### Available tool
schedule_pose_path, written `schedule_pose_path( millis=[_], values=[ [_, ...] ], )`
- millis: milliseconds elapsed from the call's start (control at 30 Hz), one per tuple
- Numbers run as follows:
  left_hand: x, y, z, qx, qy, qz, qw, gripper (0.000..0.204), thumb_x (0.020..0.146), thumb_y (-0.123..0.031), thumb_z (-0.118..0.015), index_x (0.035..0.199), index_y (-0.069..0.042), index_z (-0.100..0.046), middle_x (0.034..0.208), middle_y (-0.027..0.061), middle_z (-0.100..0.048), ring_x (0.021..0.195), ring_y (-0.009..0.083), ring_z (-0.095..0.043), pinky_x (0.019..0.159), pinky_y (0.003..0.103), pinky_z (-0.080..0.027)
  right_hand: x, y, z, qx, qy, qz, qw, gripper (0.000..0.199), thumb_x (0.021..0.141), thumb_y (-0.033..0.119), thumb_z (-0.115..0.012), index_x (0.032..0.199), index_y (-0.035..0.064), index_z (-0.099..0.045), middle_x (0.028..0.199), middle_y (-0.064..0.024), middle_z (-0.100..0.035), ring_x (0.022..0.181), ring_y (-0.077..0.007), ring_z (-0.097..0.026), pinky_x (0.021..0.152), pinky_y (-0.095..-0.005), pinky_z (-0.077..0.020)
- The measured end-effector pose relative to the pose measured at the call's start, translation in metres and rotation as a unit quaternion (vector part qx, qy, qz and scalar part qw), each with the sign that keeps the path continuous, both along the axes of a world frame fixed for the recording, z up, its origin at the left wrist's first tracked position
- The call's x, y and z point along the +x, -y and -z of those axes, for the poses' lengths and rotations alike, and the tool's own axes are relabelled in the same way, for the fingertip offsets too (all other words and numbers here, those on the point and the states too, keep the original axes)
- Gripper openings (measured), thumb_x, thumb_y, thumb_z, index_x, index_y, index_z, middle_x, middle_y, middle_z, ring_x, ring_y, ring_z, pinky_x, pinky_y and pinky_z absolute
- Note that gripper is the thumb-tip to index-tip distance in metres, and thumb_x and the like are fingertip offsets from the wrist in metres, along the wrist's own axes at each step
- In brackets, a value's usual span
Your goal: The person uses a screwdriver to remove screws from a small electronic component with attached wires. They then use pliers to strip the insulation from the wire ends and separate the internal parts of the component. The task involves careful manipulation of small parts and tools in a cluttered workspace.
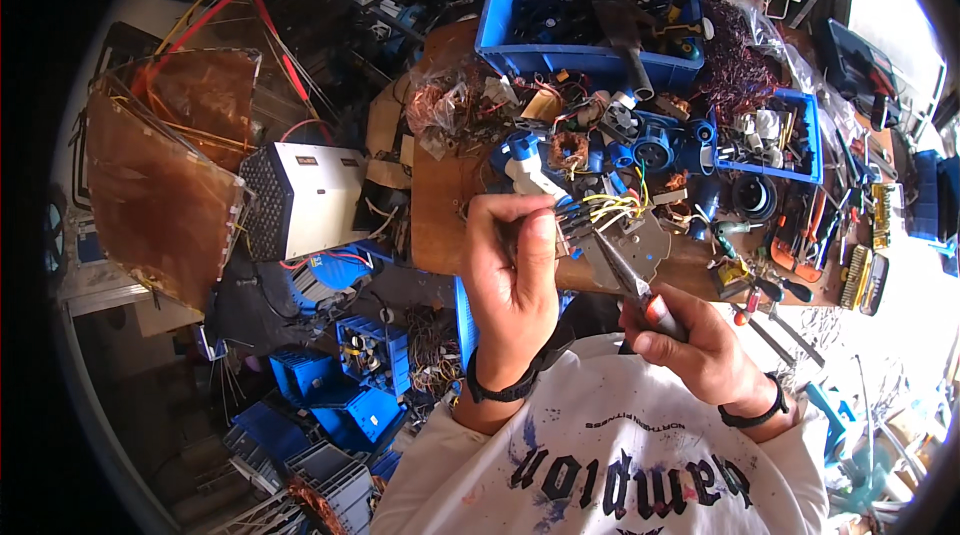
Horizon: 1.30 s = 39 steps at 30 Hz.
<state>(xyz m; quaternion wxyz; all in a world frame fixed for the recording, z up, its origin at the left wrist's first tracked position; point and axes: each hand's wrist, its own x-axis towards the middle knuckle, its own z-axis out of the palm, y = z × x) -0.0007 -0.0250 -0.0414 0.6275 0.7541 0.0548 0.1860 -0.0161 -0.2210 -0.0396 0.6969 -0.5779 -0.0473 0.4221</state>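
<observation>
My left hand (pixel 515 260) is raised over the table's near edge, with thumb and fingers pinched on a small dark wired part (pixel 573 222). Yellow and green wires (pixel 622 203) spread to the right from about there. In my right hand (pixel 700 343) is a pointed metal hand tool (pixel 628 270) with a red handle, which looks like long-nose pliers. Its tip points up and left, close to the wired part; whether they touch I cannot tell. Behind the tool a flat grey metal plate (pixel 645 247) shows. A white-and-blue plastic part (pixel 530 173) lies just beyond my left fingertips.
Loose motor parts and copper coils (pixel 570 150) crowd the wooden table (pixel 440 225). A large blue bin (pixel 590 63) stands at the back, a smaller blue tray (pixel 818 140) at right. Brushes (pixel 857 277) and screwdrivers lie right. A white metal box (pixel 325 193) stands left; blue crates (pixel 372 415) sit below.
</observation>
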Motion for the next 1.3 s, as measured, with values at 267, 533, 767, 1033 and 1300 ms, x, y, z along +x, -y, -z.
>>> schedule_pose_path(
  millis=[267,533,767,1033,1300],
  values=[
    [-0.005,0.002,-0.003,-0.011,-0.021,-0.011,1.000,0.028,0.098,-0.032,-0.051,0.099,-0.004,-0.052,0.068,-0.0009,-0.051,0.050,0.0025,-0.046,0.044,0.016,-0.036,-0.004,0.000,0.000,-0.027,0.037,0.017,0.999,0.033,0.091,0.019,-0.065,0.113,-0.0021,-0.053,0.093,-0.0044,-0.060,0.086,-0.0092,-0.051,0.078,-0.0250,-0.0442],
    [-0.011,-0.001,-0.009,-0.052,-0.019,0.013,0.998,0.029,0.099,-0.033,-0.050,0.098,-0.003,-0.052,0.072,0.0022,-0.055,0.054,0.0040,-0.052,0.043,0.016,-0.036,-0.008,0.004,-0.004,-0.038,0.060,0.002,0.997,0.035,0.089,0.019,-0.066,0.113,-0.0034,-0.053,0.091,-0.0062,-0.061,0.085,-0.0085,-0.052,0.076,-0.0250,-0.0442],
    [-0.011,0.000,-0.013,-0.048,-0.048,0.008,0.998,0.030,0.100,-0.032,-0.048,0.098,-0.003,-0.053,0.064,0.0000,-0.050,0.046,0.0030,-0.042,0.042,0.018,-0.036,-0.013,0.001,0.006,-0.076,0.169,0.020,0.982,0.037,0.088,0.016,-0.064,0.117,-0.0041,-0.051,0.092,-0.0135,-0.060,0.084,-0.0224,-0.059,0.075,-0.0329,-0.0462],
    [-0.005,-0.014,0.007,-0.117,-0.117,-0.014,0.986,0.037,0.100,-0.040,-0.043,0.101,-0.004,-0.053,0.065,0.0066,-0.053,0.042,0.0068,-0.038,0.039,0.022,-0.034,-0.008,0.024,0.035,-0.165,0.235,-0.008,0.958,0.039,0.085,0.013,-0.066,0.118,-0.0022,-0.052,0.091,-0.0150,-0.062,0.084,-0.0311,-0.062,0.073,-0.0379,-0.0472],
    [-0.019,-0.052,0.047,-0.070,-0.145,-0.065,0.985,0.021,0.098,-0.027,-0.052,0.097,-0.006,-0.055,0.070,0.0035,-0.055,0.044,0.0051,-0.038,0.040,0.021,-0.032,-0.031,0.104,0.230,-0.480,0.205,-0.066,0.851,0.027,0.080,0.016,-0.060,0.101,0.0002,-0.055,0.098,-0.0202,-0.064,0.095,-0.0370,-0.061,0.079,-0.0469,-0.0482]
  ],
)
